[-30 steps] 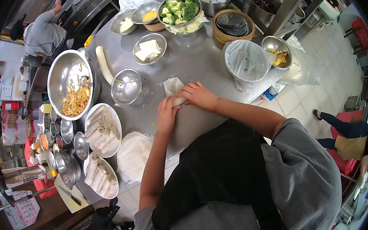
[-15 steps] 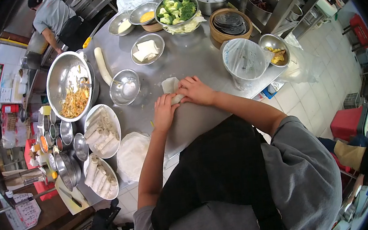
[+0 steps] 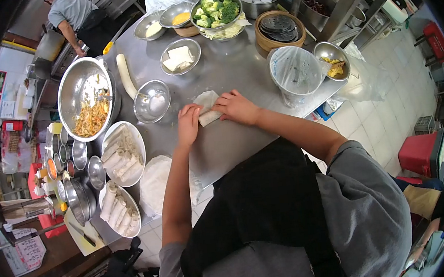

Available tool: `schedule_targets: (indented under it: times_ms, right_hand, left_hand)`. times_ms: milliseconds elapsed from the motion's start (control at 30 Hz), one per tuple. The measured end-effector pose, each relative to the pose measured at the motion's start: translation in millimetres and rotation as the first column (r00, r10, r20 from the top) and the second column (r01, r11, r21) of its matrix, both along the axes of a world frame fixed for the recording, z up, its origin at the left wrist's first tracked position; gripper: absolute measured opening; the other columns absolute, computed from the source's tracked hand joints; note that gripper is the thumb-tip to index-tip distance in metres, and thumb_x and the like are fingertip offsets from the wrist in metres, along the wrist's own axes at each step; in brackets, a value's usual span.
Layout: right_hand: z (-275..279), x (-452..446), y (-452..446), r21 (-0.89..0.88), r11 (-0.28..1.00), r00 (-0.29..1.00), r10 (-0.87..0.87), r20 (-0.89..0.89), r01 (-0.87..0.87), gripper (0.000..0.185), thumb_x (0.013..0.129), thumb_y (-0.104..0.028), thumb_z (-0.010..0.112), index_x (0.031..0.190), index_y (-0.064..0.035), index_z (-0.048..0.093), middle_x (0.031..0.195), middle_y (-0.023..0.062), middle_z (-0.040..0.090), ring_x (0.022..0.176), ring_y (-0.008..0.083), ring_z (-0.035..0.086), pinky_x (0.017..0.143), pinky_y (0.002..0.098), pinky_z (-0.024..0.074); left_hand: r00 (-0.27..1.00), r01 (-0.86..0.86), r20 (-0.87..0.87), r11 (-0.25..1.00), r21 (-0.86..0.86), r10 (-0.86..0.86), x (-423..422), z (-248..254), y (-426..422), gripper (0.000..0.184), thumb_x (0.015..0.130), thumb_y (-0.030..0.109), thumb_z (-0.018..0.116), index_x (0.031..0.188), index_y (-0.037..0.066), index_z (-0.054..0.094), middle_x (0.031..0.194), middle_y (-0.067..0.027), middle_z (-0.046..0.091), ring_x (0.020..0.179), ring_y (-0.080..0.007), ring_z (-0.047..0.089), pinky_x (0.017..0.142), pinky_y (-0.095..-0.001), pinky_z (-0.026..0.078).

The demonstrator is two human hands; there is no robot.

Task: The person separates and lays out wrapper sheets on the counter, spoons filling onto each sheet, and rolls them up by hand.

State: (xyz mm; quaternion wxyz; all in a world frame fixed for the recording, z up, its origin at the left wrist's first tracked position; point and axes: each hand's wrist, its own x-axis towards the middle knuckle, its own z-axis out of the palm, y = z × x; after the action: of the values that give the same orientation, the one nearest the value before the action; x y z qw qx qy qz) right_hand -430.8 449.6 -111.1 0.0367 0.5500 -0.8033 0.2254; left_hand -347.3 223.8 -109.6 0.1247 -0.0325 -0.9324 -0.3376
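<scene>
A partly rolled white wrapper (image 3: 209, 117) lies on the steel table, its loose flap pointing away from me. My right hand (image 3: 236, 109) grips the roll's right end with bent fingers. My left hand (image 3: 189, 121) is at the left end, fingers together; whether they pinch the wrapper is hard to make out. Left of my left hand are a small steel bowl (image 3: 152, 101) with a little pale liquid and a white plate (image 3: 138, 141) of finished rolls. A second plate of rolls (image 3: 118, 211) and a stack of thin wrappers (image 3: 156, 185) sit nearer me.
A large bowl of shredded filling (image 3: 90, 116) stands at the left. Farther back are a broccoli bowl (image 3: 215, 12), a bamboo steamer (image 3: 263, 41) and a plastic-lined tub (image 3: 296, 72). A knife (image 3: 83, 234) lies on a board. Other people are at the upper left, lower left and right.
My left hand has shifted left and away from me, exposing more of the roll. My right hand has barely moved. The person at the upper left has changed posture.
</scene>
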Motion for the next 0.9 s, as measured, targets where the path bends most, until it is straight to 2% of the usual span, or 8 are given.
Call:
schedule_targets:
  times_ms: [200, 300, 400, 500, 600, 700, 800, 900]
  right_hand:
    - [9, -11, -2, 0.071, 0.996, 0.994, 0.051, 0.093, -0.058, 0.037, 0.08, -0.028, 0.075, 0.115, -0.0164, 0.068, 0.112, 0.0007, 0.061, 0.115, 0.0219, 0.053, 0.096, 0.0432, 0.0389]
    - [8, -14, -3, 0.079, 0.996, 0.99, 0.039, 0.136, -0.051, 0.038, 0.08, -0.029, 0.075, 0.116, -0.0168, 0.069, 0.114, 0.0006, 0.062, 0.117, 0.0227, 0.052, 0.098, 0.0435, 0.0384]
    - [7, -18, -5, 0.125, 0.991, 0.987, 0.03, 0.155, -0.05, 0.043, 0.082, -0.032, 0.075, 0.121, -0.0163, 0.067, 0.116, -0.0008, 0.062, 0.115, 0.0209, 0.052, 0.096, 0.0412, 0.0372]
    - [10, -19, -4, 0.11, 0.993, 0.981, 0.019, 0.194, -0.041, 0.047, 0.078, -0.029, 0.078, 0.122, -0.0164, 0.067, 0.118, 0.0022, 0.06, 0.119, 0.0235, 0.051, 0.099, 0.0448, 0.0387]
    - [19, -10, 2, -0.009, 0.998, 0.996, -0.064, 0.061, 0.065, 0.054, 0.078, -0.025, 0.078, 0.129, -0.0155, 0.062, 0.121, 0.0032, 0.058, 0.119, 0.0243, 0.051, 0.099, 0.044, 0.04]
    - [24, -8, 4, 0.052, 0.999, 0.994, -0.015, 0.109, 0.009, 0.052, 0.081, -0.023, 0.076, 0.13, -0.0139, 0.059, 0.121, 0.0053, 0.059, 0.118, 0.0254, 0.052, 0.1, 0.0412, 0.0421]
    - [11, -12, 2, -0.016, 1.0, 0.996, 0.016, 0.088, -0.014, 0.048, 0.083, -0.021, 0.074, 0.128, -0.0136, 0.06, 0.12, 0.0052, 0.059, 0.117, 0.0257, 0.052, 0.099, 0.039, 0.0436]
    - [4, -16, 0, -0.029, 1.0, 0.993, 0.016, 0.117, -0.013, 0.046, 0.084, -0.022, 0.073, 0.127, -0.0142, 0.061, 0.119, 0.0048, 0.06, 0.116, 0.0261, 0.053, 0.098, 0.0397, 0.0438]
  left_hand:
    - [0.972, -0.115, -0.208, 0.993, -0.006, 0.111, 5, 30, 21, 0.019, 0.089, 0.01, 0.068, 0.108, 0.004, 0.07, 0.109, -0.0117, 0.064, 0.102, -0.0327, 0.06, 0.091, -0.0413, 0.047]
    - [0.99, 0.017, -0.136, 0.98, -0.198, -0.045, 25, 25, 36, 0.029, 0.086, 0.015, 0.073, 0.112, 0.007, 0.068, 0.108, -0.0105, 0.064, 0.101, -0.0325, 0.06, 0.09, -0.042, 0.047]
    - [0.987, -0.01, -0.157, 0.97, -0.244, -0.03, 29, 15, 40, 0.037, 0.084, 0.021, 0.075, 0.118, 0.009, 0.066, 0.11, -0.0093, 0.064, 0.101, -0.0324, 0.06, 0.09, -0.0431, 0.047]
    - [0.988, -0.016, -0.155, 0.971, -0.239, -0.022, 26, 9, 38, 0.04, 0.084, 0.023, 0.075, 0.12, 0.009, 0.065, 0.114, -0.0092, 0.064, 0.102, -0.031, 0.06, 0.091, -0.0433, 0.047]
    - [0.987, 0.008, -0.155, 0.966, -0.257, -0.049, 21, 6, 30, 0.041, 0.085, 0.024, 0.075, 0.121, 0.009, 0.065, 0.117, -0.01, 0.065, 0.104, -0.0315, 0.061, 0.092, -0.0432, 0.047]
    - [0.991, 0.054, -0.109, 0.979, -0.198, -0.077, 14, 2, 22, 0.043, 0.084, 0.025, 0.076, 0.122, 0.009, 0.065, 0.119, -0.0117, 0.065, 0.102, -0.0338, 0.062, 0.088, -0.0424, 0.05]
    - [0.986, 0.104, -0.116, 0.988, -0.114, -0.117, 9, 4, 15, 0.042, 0.082, 0.023, 0.078, 0.12, 0.008, 0.065, 0.118, -0.0138, 0.066, 0.096, -0.035, 0.064, 0.082, -0.0408, 0.053]
    - [0.996, 0.037, 0.082, 0.995, 0.089, -0.044, 12, 13, 15, 0.042, 0.08, 0.02, 0.081, 0.116, 0.007, 0.066, 0.117, -0.0145, 0.067, 0.092, -0.0326, 0.066, 0.079, -0.0391, 0.054]
